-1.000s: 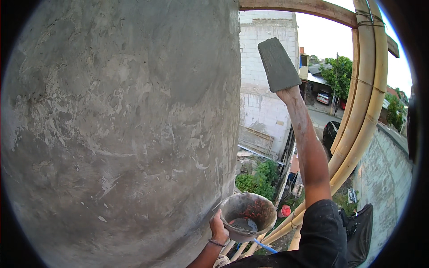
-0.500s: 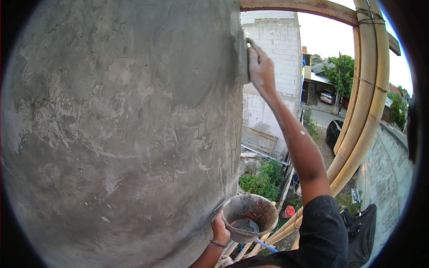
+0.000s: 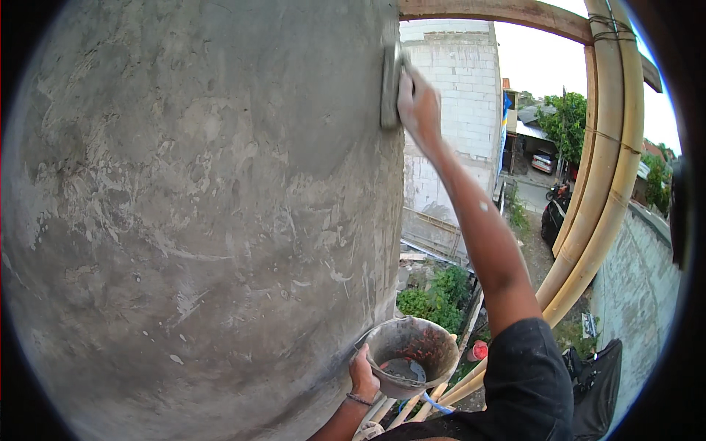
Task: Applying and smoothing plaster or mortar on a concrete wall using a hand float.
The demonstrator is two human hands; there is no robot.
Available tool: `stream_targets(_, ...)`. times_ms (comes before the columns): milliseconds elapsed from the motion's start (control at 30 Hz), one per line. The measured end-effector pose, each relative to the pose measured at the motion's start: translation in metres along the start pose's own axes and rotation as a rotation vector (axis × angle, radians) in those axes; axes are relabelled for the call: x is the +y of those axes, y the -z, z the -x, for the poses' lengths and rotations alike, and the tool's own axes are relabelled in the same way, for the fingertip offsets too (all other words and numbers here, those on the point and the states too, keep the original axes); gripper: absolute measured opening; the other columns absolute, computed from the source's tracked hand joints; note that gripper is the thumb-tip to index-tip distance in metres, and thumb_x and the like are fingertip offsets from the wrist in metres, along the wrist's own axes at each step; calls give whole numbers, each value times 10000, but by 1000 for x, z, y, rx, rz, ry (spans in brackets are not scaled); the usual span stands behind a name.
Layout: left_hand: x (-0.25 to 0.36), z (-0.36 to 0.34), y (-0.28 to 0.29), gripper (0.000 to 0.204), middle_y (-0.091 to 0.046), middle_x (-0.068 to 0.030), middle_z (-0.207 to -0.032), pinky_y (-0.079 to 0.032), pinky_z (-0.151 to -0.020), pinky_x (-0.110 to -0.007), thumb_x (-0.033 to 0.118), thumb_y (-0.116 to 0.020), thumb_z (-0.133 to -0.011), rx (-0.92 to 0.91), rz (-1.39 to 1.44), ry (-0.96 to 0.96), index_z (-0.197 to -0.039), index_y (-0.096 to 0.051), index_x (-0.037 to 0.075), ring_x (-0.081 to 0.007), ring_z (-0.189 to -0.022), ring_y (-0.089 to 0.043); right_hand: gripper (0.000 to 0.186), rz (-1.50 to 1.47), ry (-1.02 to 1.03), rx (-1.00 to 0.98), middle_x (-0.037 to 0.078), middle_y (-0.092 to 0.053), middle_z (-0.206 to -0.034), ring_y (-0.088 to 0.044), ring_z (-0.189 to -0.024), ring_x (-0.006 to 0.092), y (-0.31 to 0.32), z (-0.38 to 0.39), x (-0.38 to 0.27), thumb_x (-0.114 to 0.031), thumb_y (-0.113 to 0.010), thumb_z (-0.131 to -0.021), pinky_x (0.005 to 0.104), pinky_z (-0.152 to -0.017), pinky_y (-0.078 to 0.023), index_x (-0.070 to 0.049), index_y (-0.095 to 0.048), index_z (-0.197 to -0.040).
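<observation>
A grey plastered wall [image 3: 220,184] fills the left and middle of the view, darker and smoother near its upper right edge. My right hand [image 3: 421,109] is wrapped round the handle of a plastering trowel [image 3: 390,92]. The trowel's blade stands nearly upright along the wall's right edge. Low in the view, my left hand [image 3: 363,377] grips the rim of a mortar-stained bucket [image 3: 439,342] beside the wall. The bucket is tilted toward me, and a little grey wet mix [image 3: 404,370] lies at its bottom.
Bamboo poles [image 3: 609,147] and a wooden beam [image 3: 500,10] frame the right side. More bamboo [image 3: 471,386] runs below the bucket. Far down are green plants [image 3: 439,300], a red bucket [image 3: 478,350] and a dark draped cover [image 3: 599,397]. A white block wall [image 3: 456,95] stands beyond.
My right hand and the trowel have shifted slightly left, from beyond the wall's edge onto its face. The left hand and bucket have hardly moved.
</observation>
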State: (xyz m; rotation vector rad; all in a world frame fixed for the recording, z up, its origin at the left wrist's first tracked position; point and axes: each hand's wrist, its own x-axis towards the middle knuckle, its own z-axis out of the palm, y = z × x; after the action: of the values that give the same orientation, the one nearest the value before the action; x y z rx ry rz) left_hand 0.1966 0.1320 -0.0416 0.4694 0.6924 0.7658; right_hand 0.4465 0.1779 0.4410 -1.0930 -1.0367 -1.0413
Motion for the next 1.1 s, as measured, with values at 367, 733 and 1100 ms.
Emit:
stream_targets(367,-7,5,-7,371,-597,-102,-1208,-568,-798,-509,321,-614,-928,-25,-68,10,-1212,-598,82,-286,-1111,-588,405,-50,-67,-26,304,-676,-928,-694,-866,391,37,-17,-12,-238,-458,-997,466,-797,-514,-37,-594,-1321)
stream_targets(733,-5,-3,2,369,-592,-99,-1229,-567,-786,-489,318,-604,-933,-25,-31,14,-1224,-607,91,-271,-1116,-583,359,-73,-1,-119,269,-689,-984,-673,-926,402,13,26,-4,-171,-471,-983,446,-831,-514,-7,-617,-1267)
stream_targets(1100,-4,16,-7,369,-627,-119,-1178,-574,-780,-463,288,-595,-936,-74,-37,3,-1196,-622,28,-272,-1059,-615,346,-1724,-928,-118,101,-660,-1195,-654,-1054,251,133,95,164,-273,-507,-1013,406,-881,-561,-37,-586,-1252)
